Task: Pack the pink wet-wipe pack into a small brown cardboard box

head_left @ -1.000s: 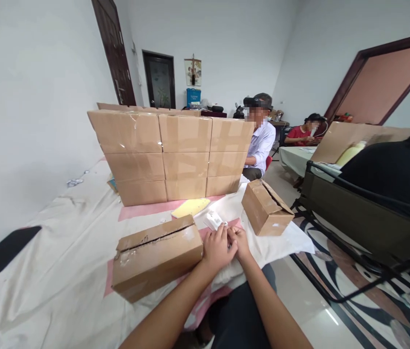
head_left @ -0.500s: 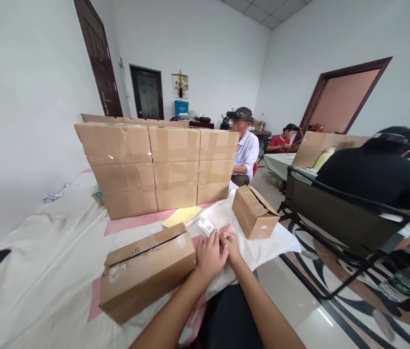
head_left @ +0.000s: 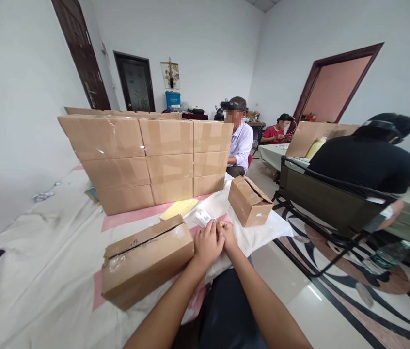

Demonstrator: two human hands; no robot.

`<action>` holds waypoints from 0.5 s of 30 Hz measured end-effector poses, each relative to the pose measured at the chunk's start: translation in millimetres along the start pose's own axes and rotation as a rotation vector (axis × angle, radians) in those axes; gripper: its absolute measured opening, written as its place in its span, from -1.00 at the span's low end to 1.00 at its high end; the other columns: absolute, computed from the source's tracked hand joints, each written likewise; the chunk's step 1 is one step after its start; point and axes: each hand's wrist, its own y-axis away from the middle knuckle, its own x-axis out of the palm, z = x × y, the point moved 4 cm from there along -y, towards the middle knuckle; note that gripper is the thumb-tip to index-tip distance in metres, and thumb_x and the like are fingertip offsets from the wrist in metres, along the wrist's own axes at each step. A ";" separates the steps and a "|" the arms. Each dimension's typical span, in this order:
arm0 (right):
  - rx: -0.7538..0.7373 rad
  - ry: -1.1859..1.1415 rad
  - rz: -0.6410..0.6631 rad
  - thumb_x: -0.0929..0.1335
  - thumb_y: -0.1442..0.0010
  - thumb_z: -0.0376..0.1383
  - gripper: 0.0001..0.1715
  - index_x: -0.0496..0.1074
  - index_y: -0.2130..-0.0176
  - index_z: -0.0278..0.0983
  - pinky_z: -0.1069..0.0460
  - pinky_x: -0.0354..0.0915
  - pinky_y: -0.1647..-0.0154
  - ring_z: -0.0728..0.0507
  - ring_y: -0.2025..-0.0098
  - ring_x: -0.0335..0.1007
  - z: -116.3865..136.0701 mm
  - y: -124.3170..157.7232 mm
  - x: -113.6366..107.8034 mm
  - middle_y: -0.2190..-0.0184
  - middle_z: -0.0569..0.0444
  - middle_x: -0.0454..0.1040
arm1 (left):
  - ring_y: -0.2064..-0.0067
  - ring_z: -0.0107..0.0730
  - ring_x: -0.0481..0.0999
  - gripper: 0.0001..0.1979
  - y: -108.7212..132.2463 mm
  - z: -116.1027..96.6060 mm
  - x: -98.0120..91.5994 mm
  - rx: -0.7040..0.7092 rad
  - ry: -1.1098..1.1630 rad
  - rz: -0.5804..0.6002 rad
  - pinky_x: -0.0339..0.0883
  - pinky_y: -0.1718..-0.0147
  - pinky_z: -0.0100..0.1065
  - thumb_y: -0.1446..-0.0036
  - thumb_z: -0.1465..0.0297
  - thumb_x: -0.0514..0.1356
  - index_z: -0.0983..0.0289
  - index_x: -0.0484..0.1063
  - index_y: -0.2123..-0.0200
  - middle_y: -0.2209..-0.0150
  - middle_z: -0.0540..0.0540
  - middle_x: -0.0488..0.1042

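My left hand [head_left: 207, 243] and my right hand [head_left: 227, 234] meet close together over the near edge of the cloth-covered table. Both have their fingers curled inward, and whatever lies between them is too small and too covered to name. Just beyond the fingertips is a small white box [head_left: 202, 217] with printing on it. A yellow sheet [head_left: 179, 209] rests flat behind that. Left of my left hand stands a long cardboard box [head_left: 147, 264] with a slit along its top. A smaller cardboard box [head_left: 250, 201], its top flaps slightly parted, sits to the right of my right hand.
A wall of taped cardboard boxes [head_left: 168, 157] rises across the back of the table. Beyond it sits a person in a light shirt [head_left: 241, 145]. At right, a person in black [head_left: 361, 157] occupies a folding chair [head_left: 330, 208]. A plastic bottle [head_left: 386, 257] lies on the floor.
The whole view has shifted a little, so the room sits further left and higher. My hands stay together with fingers curled, in nearly the same place by the small white box.
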 end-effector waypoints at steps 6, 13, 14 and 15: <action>-0.062 -0.039 -0.057 0.38 -0.40 -0.09 -0.67 0.48 0.10 -0.33 0.05 0.45 0.34 -0.01 0.35 0.45 14.1 11.6 2.1 0.26 0.09 0.51 | -0.15 0.07 0.56 -0.44 3.0 -0.4 -2.8 0.010 0.008 -0.010 0.39 -0.12 0.04 -0.31 0.28 0.09 0.38 0.38 -0.30 -0.34 0.31 0.38; -0.155 -0.129 -0.169 0.41 -0.17 0.13 -0.32 0.03 0.60 -0.17 0.06 0.05 0.54 0.03 0.58 -0.03 52.9 25.2 -0.2 0.67 0.28 0.06 | -0.19 0.05 0.53 -0.39 3.4 -2.0 -3.9 0.130 0.063 -0.033 0.44 -0.12 -0.01 -0.38 0.18 0.00 0.37 0.24 -0.38 -0.43 0.37 0.21; -0.159 -0.137 -0.190 0.40 -0.15 0.13 -0.32 0.01 0.61 -0.16 0.04 0.04 0.54 0.02 0.57 -0.05 56.9 27.0 0.6 0.67 0.27 0.05 | -0.21 0.06 0.51 -0.38 3.4 -2.0 -5.1 0.148 0.075 -0.039 0.43 -0.14 -0.01 -0.38 0.18 -0.01 0.38 0.23 -0.38 -0.44 0.38 0.20; -0.162 -0.145 -0.212 0.39 -0.15 0.13 -0.34 0.01 0.60 -0.16 0.03 0.03 0.53 0.01 0.56 -0.06 60.3 29.5 2.1 0.67 0.27 0.05 | -0.23 0.06 0.49 -0.38 4.0 -2.2 -7.2 0.165 0.088 -0.049 0.42 -0.15 -0.02 -0.38 0.18 -0.01 0.40 0.22 -0.38 -0.43 0.39 0.20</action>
